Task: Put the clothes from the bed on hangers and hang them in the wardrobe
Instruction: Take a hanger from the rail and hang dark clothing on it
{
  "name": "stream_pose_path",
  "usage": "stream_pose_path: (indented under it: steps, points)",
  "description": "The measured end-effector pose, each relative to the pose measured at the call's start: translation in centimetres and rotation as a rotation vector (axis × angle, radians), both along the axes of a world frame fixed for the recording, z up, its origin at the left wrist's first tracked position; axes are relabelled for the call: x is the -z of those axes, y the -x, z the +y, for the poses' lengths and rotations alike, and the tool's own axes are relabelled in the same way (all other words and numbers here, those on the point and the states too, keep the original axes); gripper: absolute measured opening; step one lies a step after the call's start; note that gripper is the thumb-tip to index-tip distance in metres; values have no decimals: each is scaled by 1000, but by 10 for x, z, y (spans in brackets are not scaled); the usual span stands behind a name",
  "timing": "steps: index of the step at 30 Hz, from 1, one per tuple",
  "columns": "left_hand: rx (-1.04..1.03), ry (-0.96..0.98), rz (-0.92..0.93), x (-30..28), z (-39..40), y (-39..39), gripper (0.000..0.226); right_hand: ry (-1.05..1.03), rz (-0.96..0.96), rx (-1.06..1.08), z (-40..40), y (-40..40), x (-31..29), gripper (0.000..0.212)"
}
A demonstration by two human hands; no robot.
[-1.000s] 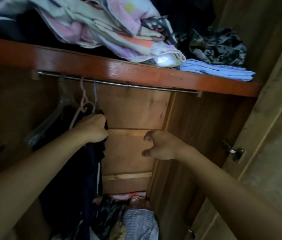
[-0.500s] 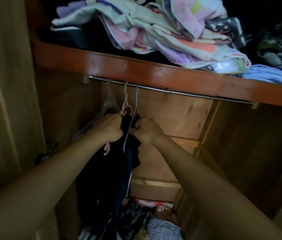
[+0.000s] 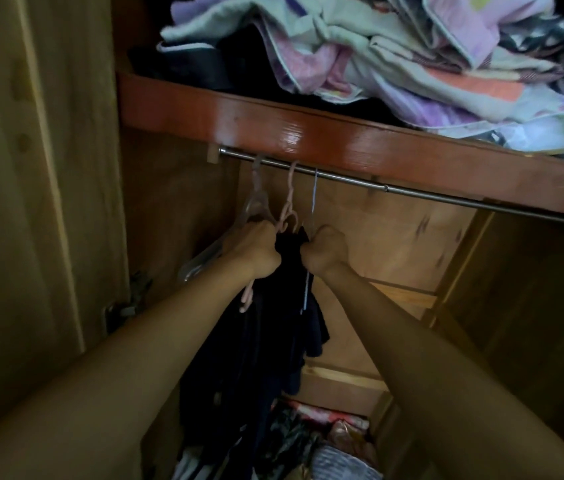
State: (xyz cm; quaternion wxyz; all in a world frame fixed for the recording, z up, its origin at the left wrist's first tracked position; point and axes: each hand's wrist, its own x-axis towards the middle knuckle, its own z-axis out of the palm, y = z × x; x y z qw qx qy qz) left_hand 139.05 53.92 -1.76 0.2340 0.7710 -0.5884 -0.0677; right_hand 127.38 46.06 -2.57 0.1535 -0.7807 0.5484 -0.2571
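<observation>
Inside the wardrobe a metal rail (image 3: 412, 192) runs under a red-brown shelf (image 3: 325, 133). Three hangers hook onto its left end: a clear one (image 3: 256, 202), a pink one (image 3: 289, 206) and a thin wire one (image 3: 314, 199). Dark clothes (image 3: 273, 334) hang from the pink and wire hangers. My left hand (image 3: 256, 249) grips the dark cloth at the pink hanger's neck. My right hand (image 3: 325, 247) pinches the same dark cloth beside the wire hanger. Both fists are close together just below the rail.
A heap of folded pastel bedding (image 3: 394, 53) lies on the shelf above. Bundled clothes (image 3: 329, 445) sit on the wardrobe floor. The open wooden door (image 3: 31, 202) with a hinge (image 3: 124, 306) stands at the left; the rail's right part is bare.
My right hand moved left from mid-air to the dark garment and took hold of it. The view swung left and closer to the rail's left end.
</observation>
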Motion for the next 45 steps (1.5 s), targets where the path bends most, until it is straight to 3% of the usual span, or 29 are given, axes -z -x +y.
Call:
stream_pose_path:
  steps: [3,9,23,29,34,41,45]
  points:
    - [-5,24,3,2,0,0,43,78,-22,47,1,12,-1,22]
    - [20,62,0,0,0,9,33,165,-14,75,-1,42,-23,21]
    - [196,100,-1,10,-17,80,25,127,-58,176,24,166,-11,20]
    - [344,50,57,24,-25,125,46,127,-206,282,52,222,17,14]
    - [461,102,184,38,-23,160,70,183,-192,326,89,276,36,16]
    - [741,201,291,67,-12,205,25,258,-205,337,158,338,43,21]
    - [880,199,372,65,13,234,27,243,-235,400,207,367,44,24]
